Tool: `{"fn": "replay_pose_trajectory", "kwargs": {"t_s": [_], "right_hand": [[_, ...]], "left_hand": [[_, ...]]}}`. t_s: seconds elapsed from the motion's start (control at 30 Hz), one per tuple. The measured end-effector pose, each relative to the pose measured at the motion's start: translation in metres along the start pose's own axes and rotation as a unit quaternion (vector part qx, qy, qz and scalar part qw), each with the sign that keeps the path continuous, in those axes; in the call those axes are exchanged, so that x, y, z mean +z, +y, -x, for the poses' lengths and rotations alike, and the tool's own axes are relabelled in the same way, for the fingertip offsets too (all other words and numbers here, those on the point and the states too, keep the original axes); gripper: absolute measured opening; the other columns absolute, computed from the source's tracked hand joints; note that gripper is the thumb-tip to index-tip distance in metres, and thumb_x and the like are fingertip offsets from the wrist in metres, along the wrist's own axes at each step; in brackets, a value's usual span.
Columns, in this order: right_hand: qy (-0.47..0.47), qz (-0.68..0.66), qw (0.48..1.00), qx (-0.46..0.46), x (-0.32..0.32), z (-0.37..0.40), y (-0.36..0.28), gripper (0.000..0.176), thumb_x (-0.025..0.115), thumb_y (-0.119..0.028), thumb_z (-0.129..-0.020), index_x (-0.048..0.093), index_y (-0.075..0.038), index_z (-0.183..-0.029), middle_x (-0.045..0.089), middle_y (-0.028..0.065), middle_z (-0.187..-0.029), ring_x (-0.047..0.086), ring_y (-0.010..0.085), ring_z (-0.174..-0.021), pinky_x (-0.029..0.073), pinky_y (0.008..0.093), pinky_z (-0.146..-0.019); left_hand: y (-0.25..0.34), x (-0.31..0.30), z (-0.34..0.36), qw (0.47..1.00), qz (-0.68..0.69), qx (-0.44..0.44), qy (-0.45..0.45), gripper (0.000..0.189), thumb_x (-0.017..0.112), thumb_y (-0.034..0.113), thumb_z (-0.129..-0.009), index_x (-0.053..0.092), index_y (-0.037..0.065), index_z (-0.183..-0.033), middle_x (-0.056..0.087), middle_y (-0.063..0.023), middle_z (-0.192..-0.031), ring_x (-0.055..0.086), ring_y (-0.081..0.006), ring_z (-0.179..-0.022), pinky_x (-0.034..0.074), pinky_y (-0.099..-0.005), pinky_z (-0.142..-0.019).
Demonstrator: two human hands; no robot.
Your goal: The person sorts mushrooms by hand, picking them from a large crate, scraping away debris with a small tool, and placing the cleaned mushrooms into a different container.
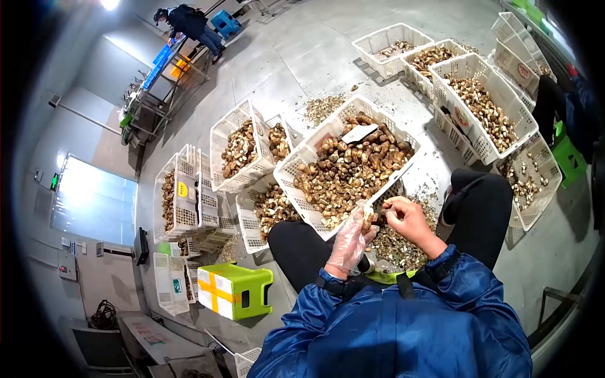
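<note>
My left hand (350, 242), in a clear plastic glove, is closed around a mushroom (368, 217) with a pale stem. Close by on the right is my bare right hand (408, 219), its thumb and fingers pinched together; what they hold, if anything, is too small to make out. Just beyond both hands a white perforated crate (293, 184), full of brown-capped mushrooms (353, 167), stands tilted towards me. On top of those mushrooms lies a small white card (360, 133). Trimmings (403, 247) are scattered on the floor between my knees.
More crates of mushrooms stand left (234, 154) and right (482, 110). A green stool (242, 291) is at my left, another green stool (567, 154) far right beside a seated person (576, 107). At the back a person (191, 25) leans over a metal table (165, 72).
</note>
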State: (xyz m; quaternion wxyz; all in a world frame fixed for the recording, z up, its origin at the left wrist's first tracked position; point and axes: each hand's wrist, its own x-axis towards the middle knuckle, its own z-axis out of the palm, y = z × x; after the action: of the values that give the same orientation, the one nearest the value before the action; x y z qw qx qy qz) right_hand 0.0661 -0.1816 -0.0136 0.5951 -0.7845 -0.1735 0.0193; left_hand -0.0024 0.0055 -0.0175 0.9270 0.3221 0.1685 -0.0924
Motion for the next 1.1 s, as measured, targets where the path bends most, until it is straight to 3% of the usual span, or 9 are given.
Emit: {"fn": "replay_pose_trajectory", "kwargs": {"t_s": [0.2,0.33,0.47,0.57,0.7,0.8,0.83,0.97,1.1], "right_hand": [[-0.103,-0.023,0.994,0.025,-0.005,0.006,-0.017,0.020,0.072,-0.016,-0.088,0.071,0.002,-0.097,0.070,0.0120,-0.102,0.069,0.0227,-0.085,0.053,0.0331,-0.074],[-0.110,-0.015,0.993,-0.045,0.000,0.011,-0.010,0.020,0.073,-0.016,-0.089,0.071,0.002,-0.096,0.067,0.0112,-0.114,0.067,0.0235,-0.092,0.054,0.0343,-0.080],[-0.107,0.011,0.991,-0.085,0.002,0.016,-0.008,0.018,0.074,-0.017,-0.087,0.070,0.001,-0.091,0.066,0.0111,-0.114,0.067,0.0240,-0.095,0.054,0.0348,-0.080],[-0.108,0.017,0.990,-0.084,0.000,0.018,-0.014,0.018,0.074,-0.017,-0.087,0.069,0.001,-0.089,0.066,0.0105,-0.112,0.067,0.0242,-0.092,0.054,0.0348,-0.079],[-0.069,-0.021,0.996,-0.044,0.002,0.026,-0.019,0.016,0.073,-0.016,-0.088,0.071,0.001,-0.088,0.069,0.0107,-0.103,0.068,0.0187,-0.082,0.054,0.0322,-0.072],[-0.040,-0.023,0.999,0.012,-0.003,0.028,-0.026,0.016,0.070,-0.015,-0.089,0.073,0.000,-0.095,0.071,0.0117,-0.097,0.068,0.0174,-0.078,0.053,0.0307,-0.069],[-0.004,-0.017,1.000,0.025,-0.001,0.028,-0.013,0.019,0.068,-0.015,-0.089,0.074,-0.001,-0.100,0.073,0.0127,-0.092,0.068,0.0180,-0.076,0.053,0.0298,-0.069],[0.002,-0.006,1.000,0.026,-0.016,0.029,-0.023,0.021,0.068,-0.017,-0.088,0.073,0.000,-0.100,0.073,0.0113,-0.099,0.068,0.0175,-0.076,0.053,0.0298,-0.070],[-0.055,-0.026,0.998,-0.033,-0.012,0.035,-0.024,0.019,0.072,-0.017,-0.086,0.071,0.001,-0.092,0.069,0.0085,-0.111,0.067,0.0184,-0.081,0.053,0.0311,-0.072]], "left_hand": [[0.001,0.006,0.010,0.999,-0.023,0.024,0.011,0.027,0.058,0.021,-0.103,0.058,0.006,-0.126,0.064,-0.0052,-0.114,0.064,-0.0138,-0.096,0.055,-0.0292,-0.086],[0.009,0.029,0.024,0.996,-0.073,0.011,0.045,0.026,0.058,0.022,-0.103,0.059,0.006,-0.124,0.063,-0.0017,-0.105,0.059,-0.0102,-0.089,0.052,-0.0262,-0.082],[0.004,0.033,0.026,0.982,-0.176,0.033,0.055,0.017,0.055,0.021,-0.104,0.060,0.005,-0.106,0.052,0.0028,-0.087,0.046,-0.0070,-0.073,0.042,-0.0237,-0.067],[0.005,0.029,0.030,0.971,-0.234,0.014,0.051,0.023,0.057,0.022,-0.103,0.059,0.005,-0.118,0.059,0.0028,-0.095,0.058,-0.0062,-0.082,0.052,-0.0238,-0.078],[-0.001,0.014,0.030,0.978,-0.204,0.015,-0.026,0.024,0.059,0.022,-0.102,0.061,0.004,-0.117,0.061,0.0003,-0.097,0.061,-0.0089,-0.086,0.054,-0.0245,-0.080],[-0.001,0.023,0.041,0.986,-0.162,0.026,-0.012,0.025,0.060,0.021,-0.102,0.060,0.004,-0.120,0.062,-0.0008,-0.100,0.063,-0.0109,-0.088,0.055,-0.0254,-0.082],[0.002,0.038,0.050,0.987,-0.159,0.020,0.022,0.017,0.059,0.023,-0.103,0.061,0.008,-0.111,0.057,0.0028,-0.096,0.057,-0.0076,-0.088,0.051,-0.0255,-0.082],[0.001,0.039,0.053,0.995,-0.091,0.001,0.046,0.030,0.059,0.022,-0.102,0.057,0.009,-0.130,0.061,-0.0017,-0.114,0.061,-0.0098,-0.098,0.054,-0.0265,-0.086],[-0.004,0.026,0.046,0.998,-0.063,0.010,0.011,0.024,0.058,0.016,-0.102,0.059,0.008,-0.125,0.061,-0.0008,-0.113,0.061,-0.0103,-0.098,0.055,-0.0263,-0.086]]}}
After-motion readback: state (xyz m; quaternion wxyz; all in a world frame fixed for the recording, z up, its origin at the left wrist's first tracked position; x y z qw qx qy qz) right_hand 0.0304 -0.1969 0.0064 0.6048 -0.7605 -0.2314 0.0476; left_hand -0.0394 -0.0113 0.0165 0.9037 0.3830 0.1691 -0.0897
